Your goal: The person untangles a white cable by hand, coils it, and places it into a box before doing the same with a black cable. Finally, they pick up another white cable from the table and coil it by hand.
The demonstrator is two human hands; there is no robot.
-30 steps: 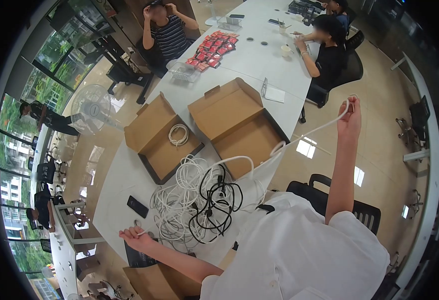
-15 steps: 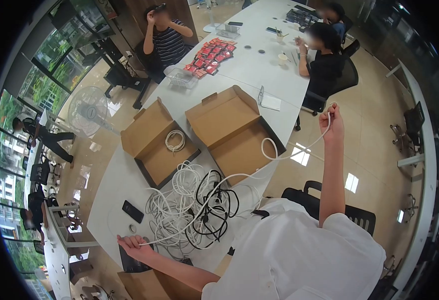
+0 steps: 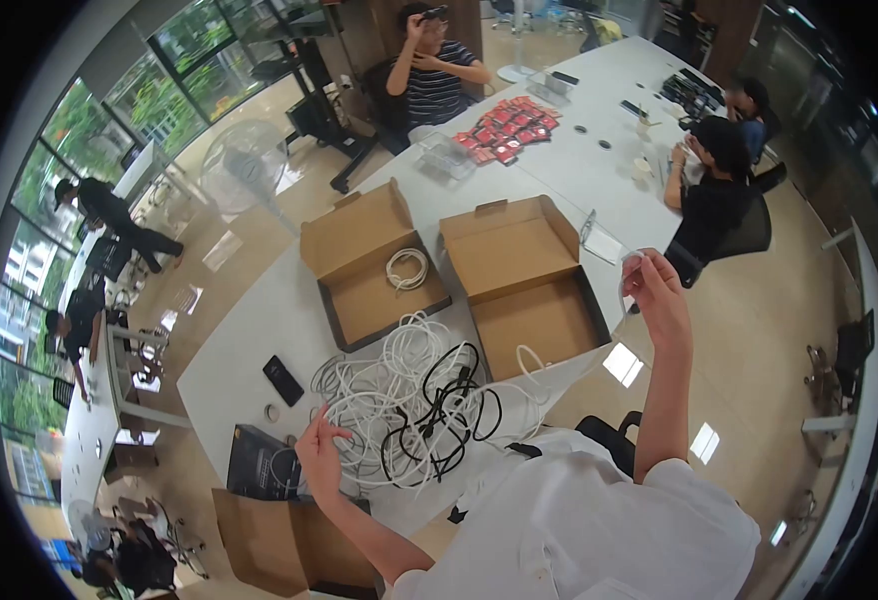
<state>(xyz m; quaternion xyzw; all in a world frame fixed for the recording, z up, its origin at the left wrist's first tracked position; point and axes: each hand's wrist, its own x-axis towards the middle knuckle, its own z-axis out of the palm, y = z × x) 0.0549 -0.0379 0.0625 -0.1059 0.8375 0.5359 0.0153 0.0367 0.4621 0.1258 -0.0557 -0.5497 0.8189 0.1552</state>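
A tangled pile of white cables (image 3: 374,385) with a black cable (image 3: 474,415) among them lies on the white table. My left hand (image 3: 321,455) is at the pile's left edge, its thumb and a finger stretched apart, with no cable plainly in its grasp. Raised at the right, my right hand (image 3: 659,295) pinches a white cable (image 3: 623,288), which hangs blurred from the fingers. An open cardboard box (image 3: 359,310) behind the pile contains a coiled white cable (image 3: 407,269). Beside it stands another open cardboard box (image 3: 531,328), with a white cable loop near its front edge.
A black phone (image 3: 282,380) and a roll of tape (image 3: 272,411) lie left of the pile. Nearer me are a dark box (image 3: 261,463) and an open brown box (image 3: 259,540). Red packets (image 3: 509,130) and clear bins (image 3: 446,158) lie farther back, where several people sit.
My left hand has moved right to the pile, its fingers now apart. My right hand has lowered in view, still gripping cable. The camera view has shifted.
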